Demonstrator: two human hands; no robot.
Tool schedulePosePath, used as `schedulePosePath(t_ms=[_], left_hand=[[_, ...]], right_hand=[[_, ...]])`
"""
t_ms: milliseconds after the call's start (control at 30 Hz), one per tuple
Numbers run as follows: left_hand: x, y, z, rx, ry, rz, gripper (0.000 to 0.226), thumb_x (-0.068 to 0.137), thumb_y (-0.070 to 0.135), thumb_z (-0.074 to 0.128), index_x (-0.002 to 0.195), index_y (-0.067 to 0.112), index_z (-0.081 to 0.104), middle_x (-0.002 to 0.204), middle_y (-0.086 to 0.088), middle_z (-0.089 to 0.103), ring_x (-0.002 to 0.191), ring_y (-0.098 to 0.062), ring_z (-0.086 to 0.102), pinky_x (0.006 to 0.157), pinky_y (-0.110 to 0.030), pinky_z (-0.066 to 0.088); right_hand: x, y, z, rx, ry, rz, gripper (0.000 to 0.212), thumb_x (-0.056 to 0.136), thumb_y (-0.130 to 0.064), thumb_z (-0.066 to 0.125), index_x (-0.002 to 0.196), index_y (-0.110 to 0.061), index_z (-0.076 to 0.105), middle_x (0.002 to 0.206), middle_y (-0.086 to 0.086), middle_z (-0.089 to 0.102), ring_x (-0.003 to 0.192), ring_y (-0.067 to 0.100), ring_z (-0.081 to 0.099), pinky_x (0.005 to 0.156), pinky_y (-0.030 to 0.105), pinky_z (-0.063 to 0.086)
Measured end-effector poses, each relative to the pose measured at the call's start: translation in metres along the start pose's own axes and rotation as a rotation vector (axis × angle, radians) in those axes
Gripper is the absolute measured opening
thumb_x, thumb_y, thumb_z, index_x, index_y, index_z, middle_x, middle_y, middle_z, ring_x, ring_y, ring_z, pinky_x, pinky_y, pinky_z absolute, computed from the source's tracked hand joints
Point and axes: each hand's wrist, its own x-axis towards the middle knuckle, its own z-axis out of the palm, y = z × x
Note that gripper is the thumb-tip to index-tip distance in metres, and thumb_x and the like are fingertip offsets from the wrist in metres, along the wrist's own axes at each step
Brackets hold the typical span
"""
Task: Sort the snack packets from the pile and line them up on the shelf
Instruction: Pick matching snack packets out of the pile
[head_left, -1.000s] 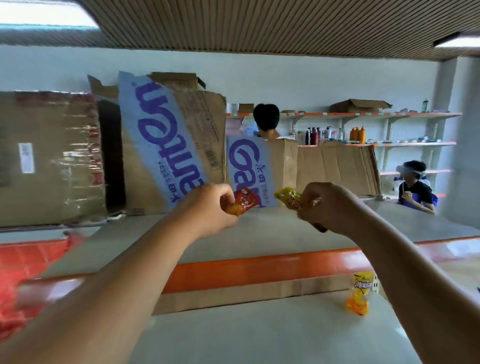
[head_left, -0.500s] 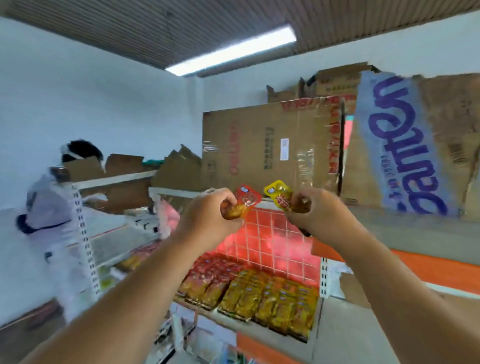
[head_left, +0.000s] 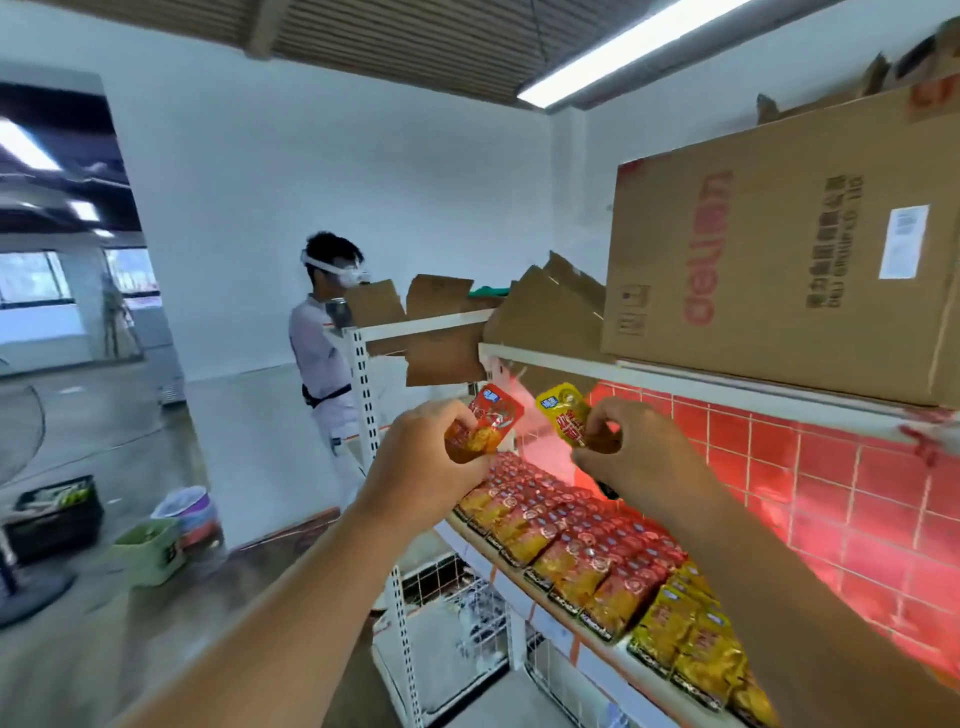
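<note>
My left hand (head_left: 415, 462) pinches a red snack packet (head_left: 485, 423) and holds it upright in front of me. Beside it, my right hand (head_left: 631, 452) pinches a yellow snack packet (head_left: 566, 415). Both packets hang above the left end of the shelf (head_left: 519, 574). On that shelf lie rows of red packets (head_left: 566, 540) to the left and yellow packets (head_left: 696, 634) to the right, in front of a red tiled back panel (head_left: 831, 499).
A large cardboard box (head_left: 779, 249) sits on the shelf board above. A person (head_left: 324, 353) in white stands at the neighbouring shelf unit to the left. On the floor at left are a green bin (head_left: 150, 551), a bucket (head_left: 189, 512), a black crate (head_left: 52, 512) and a fan base.
My view has swung left, from the bare top shelf to the shelf with packet rows. Both hands kept their packets and stayed raised side by side.
</note>
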Motion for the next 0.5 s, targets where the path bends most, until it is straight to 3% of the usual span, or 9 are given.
schedulePosePath(t_ms=[200,300,433,500], left_hand=[[0.044,-0.045,0.044,0.005,0.004,-0.045,0.033,0.082,0.045,0.082,0.106,0.035,0.061,0.100,0.021,0.058,0.094,-0.002,0.057,0.077,-0.025,0.057],[0.063,-0.061,0.071,0.019,0.014,-0.054,0.034,0.082,0.042,0.082,0.107,0.034,0.062,0.102,0.018,0.059,0.097,-0.006,0.057,0.078,-0.025,0.053],[0.079,-0.084,0.106,-0.009,0.005,-0.097,0.033,0.081,0.042,0.083,0.105,0.036,0.061,0.101,0.014,0.065,0.096,-0.010,0.062,0.078,-0.032,0.056],[0.083,-0.097,0.122,-0.032,-0.025,-0.124,0.035,0.081,0.046,0.081,0.107,0.039,0.059,0.101,0.014,0.066,0.096,-0.011,0.063,0.079,-0.037,0.059]], right_hand=[[0.057,0.037,0.042,0.022,-0.026,-0.006,0.024,0.081,-0.031,0.081,0.082,-0.025,0.058,0.088,-0.005,0.061,0.079,0.013,0.058,0.069,0.033,0.050],[0.082,0.057,0.055,0.005,-0.047,0.005,0.024,0.081,-0.029,0.080,0.084,-0.023,0.058,0.089,-0.003,0.060,0.080,0.015,0.058,0.071,0.033,0.049],[0.107,0.083,0.077,-0.010,-0.066,-0.002,0.024,0.081,-0.030,0.081,0.084,-0.023,0.058,0.087,-0.003,0.058,0.077,0.012,0.055,0.064,0.026,0.044],[0.114,0.096,0.090,-0.013,-0.078,0.004,0.026,0.080,-0.031,0.082,0.083,-0.024,0.057,0.086,-0.003,0.057,0.076,0.014,0.055,0.066,0.029,0.046]])
